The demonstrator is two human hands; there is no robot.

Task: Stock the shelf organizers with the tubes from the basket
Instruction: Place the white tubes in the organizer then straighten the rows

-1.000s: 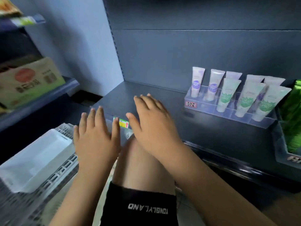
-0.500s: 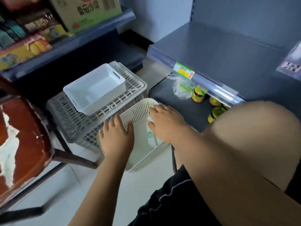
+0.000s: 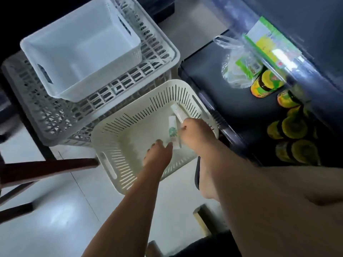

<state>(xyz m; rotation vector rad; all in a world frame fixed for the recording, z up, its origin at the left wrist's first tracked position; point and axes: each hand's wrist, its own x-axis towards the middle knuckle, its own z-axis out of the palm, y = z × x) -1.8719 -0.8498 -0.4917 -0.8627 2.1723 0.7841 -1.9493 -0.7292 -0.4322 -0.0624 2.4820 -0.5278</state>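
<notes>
A cream slotted basket (image 3: 111,145) stands on the floor with two tubes in it. My right hand (image 3: 194,135) is down in the basket and curls round the near end of a plain white tube (image 3: 177,111) that leans on the far wall. A tube with a green label (image 3: 173,131) lies on the basket floor. My left hand (image 3: 159,153) reaches in beside it, thumb and fingertips at the tube's near end. Whether they pinch it is hidden. The shelf organizers are out of view.
A grey crate (image 3: 55,115) stands left of the basket with a white bin (image 3: 46,47) on top. To the right, a low dark shelf (image 3: 213,86) holds several yellow-lidded jars (image 3: 265,84) and a plastic bag (image 3: 235,67). A dark chair leg (image 3: 46,169) crosses the pale floor.
My view has dropped from the shelf to the basket. Both hands have gone from over its rim down inside, the right now round a tube, the left at the other tube.
</notes>
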